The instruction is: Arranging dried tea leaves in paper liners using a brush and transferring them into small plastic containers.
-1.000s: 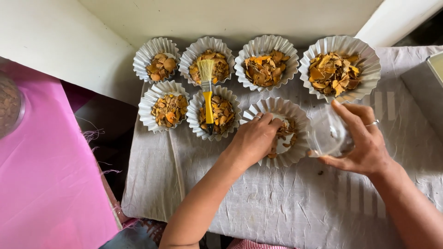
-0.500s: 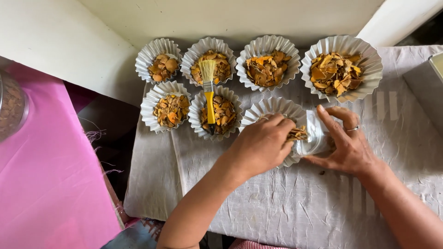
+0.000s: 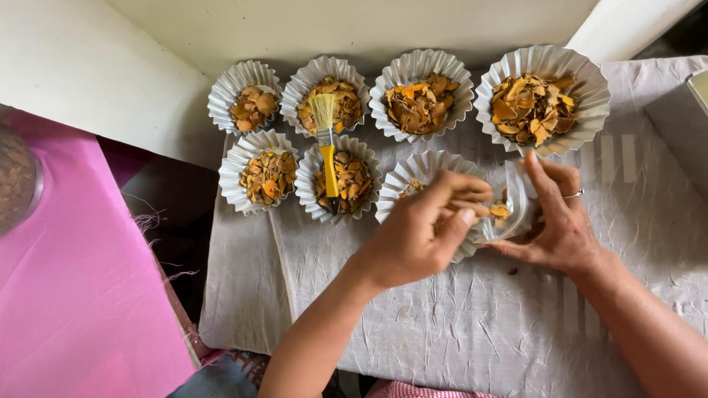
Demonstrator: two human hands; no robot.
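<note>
Head view shows my left hand (image 3: 417, 236) over the near paper cup (image 3: 424, 173), the one with the fluted white rim. Its fingers (image 3: 461, 193) are curled in a narrow grip, pinching at the dried orange chips (image 3: 498, 211) there. Half a second ago this hand lay flatter and covered more of the cup; now it has turned, and the fingertips point toward the other hand.

My right hand (image 3: 560, 221) has a ring on one finger. It holds a small clear plastic tub (image 3: 512, 210) in a snug grip, tilted against the right edge of the cup. A second ago the tub was well off to the right of the cup; now it touches the cup, and the two hands are close together.

Six more paper cups of chips sit behind, on the table under a crinkled white cloth (image 3: 457, 332). They have not moved. A yellow brush (image 3: 327, 144) lies across two of them, its bristles on the far cup (image 3: 326, 94) and its handle on the nearer one (image 3: 339, 180), same as before. The biggest cup (image 3: 542, 99) is at the far right. A pink sheet (image 3: 81, 295) lies on the left.
</note>
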